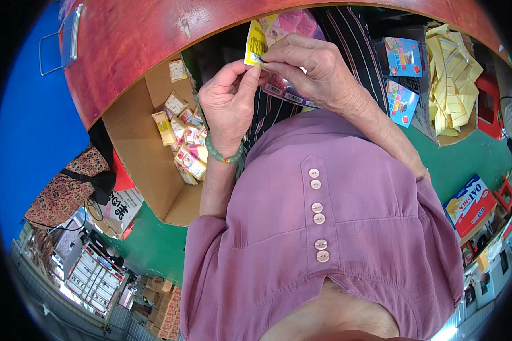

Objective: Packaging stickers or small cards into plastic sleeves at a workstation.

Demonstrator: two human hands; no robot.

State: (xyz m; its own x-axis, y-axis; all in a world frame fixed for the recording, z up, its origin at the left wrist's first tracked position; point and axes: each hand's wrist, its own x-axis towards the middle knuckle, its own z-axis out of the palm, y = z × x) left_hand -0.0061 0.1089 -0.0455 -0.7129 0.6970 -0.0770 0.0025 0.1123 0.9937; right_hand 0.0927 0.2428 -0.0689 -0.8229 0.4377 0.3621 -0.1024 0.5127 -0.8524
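Observation:
Above my lap, my left hand [228, 101] pinches the lower corner of a small yellow printed card [256, 43] between thumb and fingers. A green bead bracelet circles that wrist. Close beside it, my right hand [318, 71] is closed too, its thumb and fingertips at the card's lower right edge. Whether the card is a single slip or a folded one, I cannot tell. Behind and below the hands, pink printed sheets [284, 88] lie on the striped dark cloth [355, 57] over my lap, partly hidden by the right hand.
An open cardboard box [131, 108] at the left holds several small wrapped packs. Another box [471, 132] at the right is filled with yellow paper slips [452, 74], with blue printed cards [403, 57] beside it. A red tabletop [148, 40] curves along the far side; a red stool [489, 105] stands right.

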